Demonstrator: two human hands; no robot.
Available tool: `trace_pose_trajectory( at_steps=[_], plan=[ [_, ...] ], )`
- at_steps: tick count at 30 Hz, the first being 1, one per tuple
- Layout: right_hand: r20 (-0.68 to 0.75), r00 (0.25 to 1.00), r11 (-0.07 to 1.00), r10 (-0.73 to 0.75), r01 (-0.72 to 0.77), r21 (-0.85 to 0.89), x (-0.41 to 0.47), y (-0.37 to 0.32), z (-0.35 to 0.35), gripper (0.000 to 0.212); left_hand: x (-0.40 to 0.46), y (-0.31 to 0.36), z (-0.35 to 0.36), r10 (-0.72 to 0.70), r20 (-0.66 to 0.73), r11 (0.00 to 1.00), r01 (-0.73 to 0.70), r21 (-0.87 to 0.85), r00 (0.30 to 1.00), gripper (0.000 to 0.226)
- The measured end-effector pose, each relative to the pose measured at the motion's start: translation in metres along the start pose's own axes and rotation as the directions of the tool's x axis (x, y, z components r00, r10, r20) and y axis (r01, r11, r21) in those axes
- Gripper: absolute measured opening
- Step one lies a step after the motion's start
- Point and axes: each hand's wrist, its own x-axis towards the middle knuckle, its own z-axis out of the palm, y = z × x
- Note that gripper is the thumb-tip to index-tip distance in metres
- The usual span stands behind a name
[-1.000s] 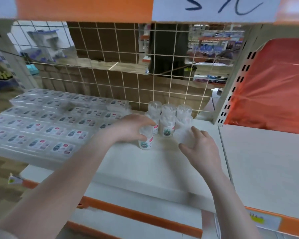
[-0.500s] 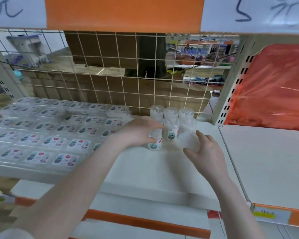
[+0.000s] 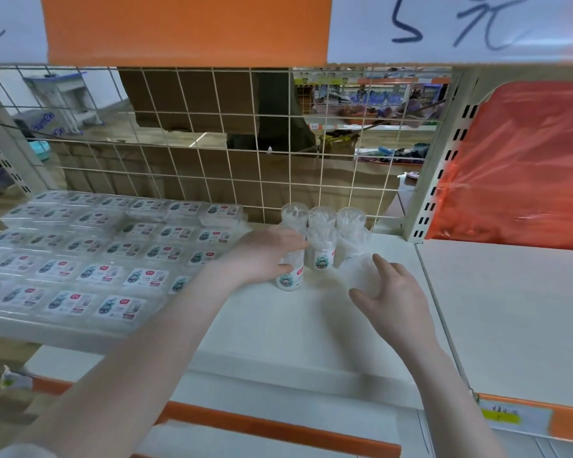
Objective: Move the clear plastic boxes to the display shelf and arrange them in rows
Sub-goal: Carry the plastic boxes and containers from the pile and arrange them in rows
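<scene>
While we fill the white display shelf [image 3: 278, 332], our left hand [image 3: 265, 256] grips the near-left clear round box [image 3: 290, 276], fingers curled round it, seemingly to start a third row. Right hand [image 3: 391, 289] cups another clear box [image 3: 358, 271] beside it, fingers curled round it. Six more clear boxes [image 3: 321, 233] stand behind in two rows by the wire grid [image 3: 245, 160]. Flat labelled packs [image 3: 90, 256] fill the left. Orange sheeting [image 3: 516, 166] hangs far right.
</scene>
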Motion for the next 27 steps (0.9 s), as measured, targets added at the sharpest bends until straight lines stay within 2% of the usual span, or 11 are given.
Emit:
trace_pose_trajectory(
  at_steps=[9,16,21,24,27],
  plan=[
    [0.075,0.994,0.997,-0.075,0.075,0.003,0.001,0.019,0.000,0.068,-0.007,0.016,0.005,-0.099,-0.037,0.995,0.099,0.003,0.994,0.052],
    [0.132,0.985,0.994,-0.111,0.112,0.001,0.002,0.025,-0.001,0.066,-0.024,0.027,0.012,-0.183,-0.163,0.983,0.185,-0.002,0.969,0.050],
    [0.110,0.983,0.989,-0.144,0.145,-0.003,-0.003,0.014,-0.003,0.068,-0.048,0.020,0.011,-0.197,-0.246,0.980,0.194,-0.033,0.949,0.042],
    [0.086,0.984,0.988,-0.157,0.158,0.001,-0.007,0.001,-0.002,0.069,-0.067,0.010,0.010,-0.219,-0.276,0.976,0.213,-0.054,0.936,0.051],
    [0.063,0.987,0.989,-0.147,0.147,0.004,-0.016,-0.016,0.001,0.069,-0.089,-0.008,0.011,-0.285,-0.284,0.958,0.281,-0.055,0.916,0.042]
  ],
)
